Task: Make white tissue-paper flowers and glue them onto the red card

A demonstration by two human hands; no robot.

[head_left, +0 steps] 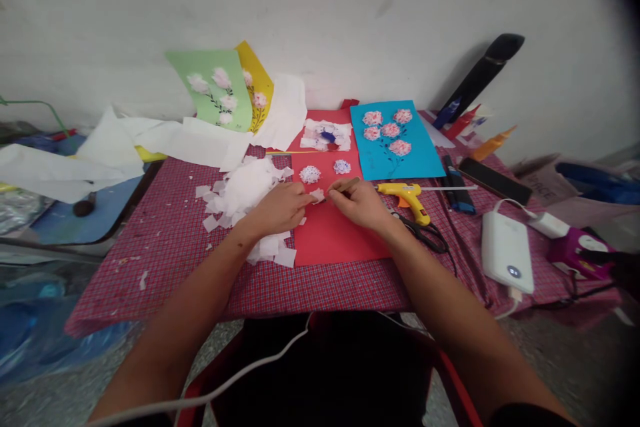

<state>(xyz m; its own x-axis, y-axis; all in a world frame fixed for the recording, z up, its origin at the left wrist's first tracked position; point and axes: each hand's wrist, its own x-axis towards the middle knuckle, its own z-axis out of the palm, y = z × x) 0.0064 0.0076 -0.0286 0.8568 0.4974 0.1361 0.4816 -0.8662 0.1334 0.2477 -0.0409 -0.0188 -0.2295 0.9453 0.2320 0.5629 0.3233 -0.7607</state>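
The left hand (280, 208) pins a small white tissue-paper tuft (317, 195) to the flat red card sheet (330, 230), its grip closed on it, steadying it. The right hand (361, 203) pinches what seems a thin pen (345, 187) at the tuft. A yellow glue gun (407, 197) lies just right; loose white tissue squares (245, 197) crowd the checked worktop (170, 240) leftward.

The near half of the red sheet (330, 233) lies bare at 6 o'clock of both hands, open for passage. At 9 o'clock a heap of white paper scraps (247, 197) crowds the counter (170, 247). At 3 o'clock the yellow glue gun (407, 197), black scissors (425, 233) and white power bank (506, 250) block the way. At 12 o'clock two paper flowers (325, 172) lie close.
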